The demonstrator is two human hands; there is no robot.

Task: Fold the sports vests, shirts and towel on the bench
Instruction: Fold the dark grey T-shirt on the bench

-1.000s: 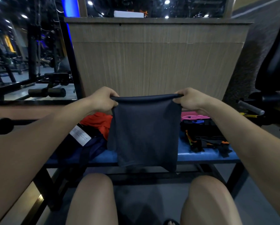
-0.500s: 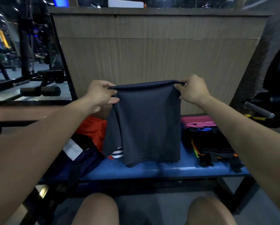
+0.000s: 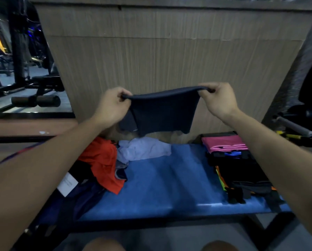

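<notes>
Both bare arms reached forward from the lower corners, forearms converging upward. The left hand was curled, thumb and fingers pinching one top corner of a dark folded garment. The right hand pinched the opposite corner, held slightly higher, knuckles up.
</notes>
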